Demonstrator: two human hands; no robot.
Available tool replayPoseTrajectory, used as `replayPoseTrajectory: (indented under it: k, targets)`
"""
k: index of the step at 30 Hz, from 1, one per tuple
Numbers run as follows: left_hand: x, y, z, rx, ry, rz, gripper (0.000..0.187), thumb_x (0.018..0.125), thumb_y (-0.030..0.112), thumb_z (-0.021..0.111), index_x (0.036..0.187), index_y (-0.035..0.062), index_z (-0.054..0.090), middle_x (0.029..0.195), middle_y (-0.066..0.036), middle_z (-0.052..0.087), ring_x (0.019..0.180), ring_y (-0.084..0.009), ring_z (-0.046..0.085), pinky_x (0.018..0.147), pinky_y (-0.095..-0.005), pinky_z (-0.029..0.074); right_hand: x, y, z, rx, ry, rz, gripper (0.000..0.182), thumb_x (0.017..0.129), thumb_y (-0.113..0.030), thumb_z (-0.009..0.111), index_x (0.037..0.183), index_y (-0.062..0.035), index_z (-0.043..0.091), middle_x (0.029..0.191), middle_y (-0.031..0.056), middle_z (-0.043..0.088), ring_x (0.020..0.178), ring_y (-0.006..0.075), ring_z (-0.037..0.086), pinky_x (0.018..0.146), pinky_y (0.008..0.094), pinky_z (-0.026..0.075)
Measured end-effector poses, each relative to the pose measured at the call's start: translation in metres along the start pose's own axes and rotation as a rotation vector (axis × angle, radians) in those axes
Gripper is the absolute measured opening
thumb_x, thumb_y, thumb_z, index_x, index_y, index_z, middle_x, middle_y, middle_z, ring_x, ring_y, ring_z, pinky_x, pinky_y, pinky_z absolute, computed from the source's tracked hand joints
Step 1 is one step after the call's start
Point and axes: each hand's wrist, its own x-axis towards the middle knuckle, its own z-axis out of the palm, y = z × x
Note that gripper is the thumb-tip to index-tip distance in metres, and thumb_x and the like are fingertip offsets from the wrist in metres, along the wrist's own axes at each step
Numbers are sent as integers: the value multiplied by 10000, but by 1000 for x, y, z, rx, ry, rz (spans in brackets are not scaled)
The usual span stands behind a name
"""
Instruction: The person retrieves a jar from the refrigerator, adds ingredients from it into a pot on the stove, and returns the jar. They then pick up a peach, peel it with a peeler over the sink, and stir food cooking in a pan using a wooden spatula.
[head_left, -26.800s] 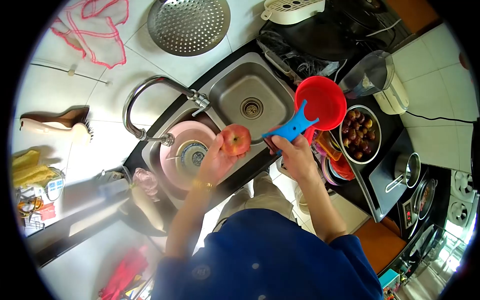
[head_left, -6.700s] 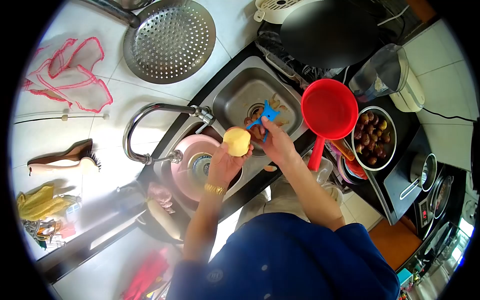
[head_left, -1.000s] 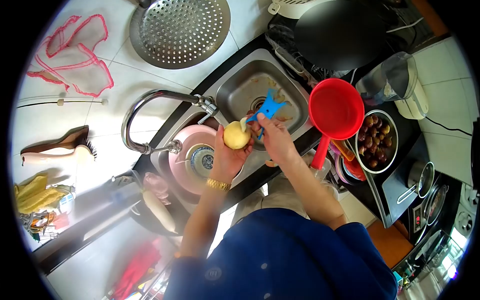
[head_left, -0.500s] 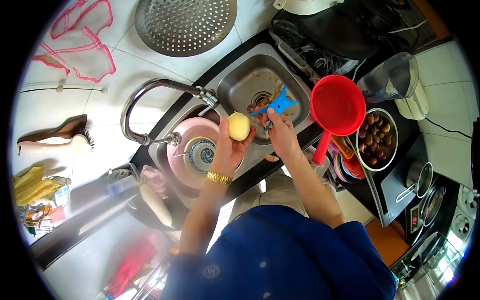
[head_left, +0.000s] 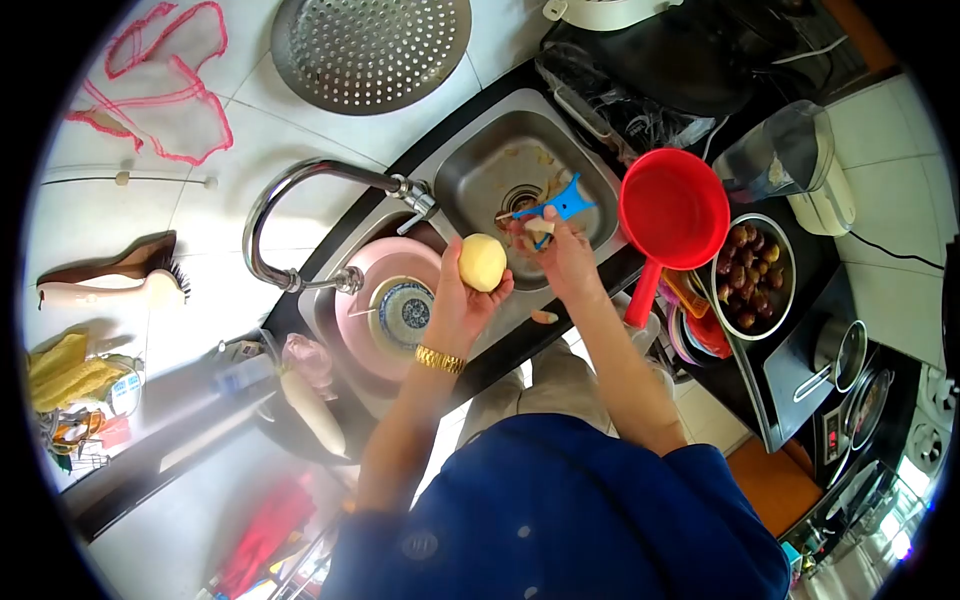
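Note:
A pale yellow, peeled potato (head_left: 482, 264) rests in my left hand (head_left: 466, 300), whose fingers curl round it. My right hand (head_left: 566, 258) grips a blue peeler (head_left: 566, 203) above the steel sink basin (head_left: 490, 140). A pale strip of peel appears by the right fingers. Peelings lie round the drain (head_left: 523, 197) and farther up the basin. Another scrap of peel (head_left: 544, 317) is on the counter edge, just below my right hand.
A chrome faucet (head_left: 265, 215) arches over a pink basin (head_left: 365, 262) holding a patterned bowl (head_left: 405, 312). To the right are a red ladle (head_left: 675, 210) and a pan of dark round fruit or vegetables (head_left: 750, 275). A white radish (head_left: 312, 412) lies at left.
The peeler has turned and shifted slightly within my right hand, and a strip of peel now shows by the fingers. The potato has turned a little in my left hand.

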Motion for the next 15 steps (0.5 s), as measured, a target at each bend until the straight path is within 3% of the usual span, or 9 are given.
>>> replayPoseTrajectory:
  k: [3, 5, 7, 10, 11, 12, 14, 15]
  targets:
    - [-1, 3, 3, 117, -78, 23, 506, 1017, 503, 625, 1242, 50, 595, 1104, -120, 697, 986, -242, 690, 855, -392, 582, -1, -5, 1, -73, -26, -68, 279, 1034, -308, 669, 946, -44, 692, 991, 98, 756, 901, 247, 726, 808, 399, 564]
    - [0, -2, 9, 381, 81, 321, 584, 964, 378, 753, 1312, -7, 485, 1180, -128, 644, 1000, -216, 675, 847, -352, 576, 9, -3, -11, -107, -66, -101, 288, 1015, -316, 692, 942, -37, 696, 975, 122, 758, 862, 253, 728, 774, 402, 561]
    - [-6, -8, -3, 421, 99, 333, 599, 959, 357, 763, 1324, -14, 466, 1193, -128, 633, 1024, -208, 668, 858, -336, 568, 23, 2, -31, -1564, 135, -474, 329, 953, -331, 753, 969, -7, 697, 878, 181, 719, 767, 264, 703, 716, 406, 536]
    - [5, 9, -7, 489, 111, 438, 634, 949, 315, 784, 1347, -27, 429, 1219, -128, 610, 1072, -192, 653, 879, -305, 553, 2, -3, -23, -1308, 175, -630, 367, 925, -339, 763, 994, 12, 680, 802, 223, 663, 715, 295, 677, 677, 422, 514]
    - [-2, 9, -13, 449, 74, 421, 608, 956, 302, 776, 1340, -25, 436, 1214, -129, 612, 1073, -194, 653, 882, -309, 554, -12, -9, -18, -1251, 160, -454, 346, 950, -332, 738, 1007, 6, 690, 746, 201, 646, 716, 250, 687, 664, 417, 510]
    - [-12, 8, -19, 411, 37, 397, 581, 964, 288, 768, 1333, -22, 443, 1209, -131, 613, 1075, -197, 653, 884, -313, 555, -26, -1, -27, -1250, 174, -432, 346, 950, -332, 738, 1007, 6, 690, 746, 201, 646, 716, 250, 687, 664, 417, 510]
    - [-11, 7, -28, 400, 7, 458, 522, 984, 271, 743, 1317, -12, 458, 1206, -131, 617, 1077, -206, 660, 891, -322, 563, -28, 0, -40, -1237, 190, -267, 347, 954, -332, 739, 1008, 7, 694, 741, 158, 656, 736, 171, 690, 660, 378, 522]
    - [-16, 6, -31, 362, 17, 396, 485, 1006, 283, 706, 1322, 2, 468, 1213, -120, 629, 1091, -209, 663, 888, -340, 570, -40, 6, -43, -952, 139, -118, 358, 950, -343, 746, 1000, 9, 702, 738, 131, 660, 748, 142, 683, 670, 360, 527]
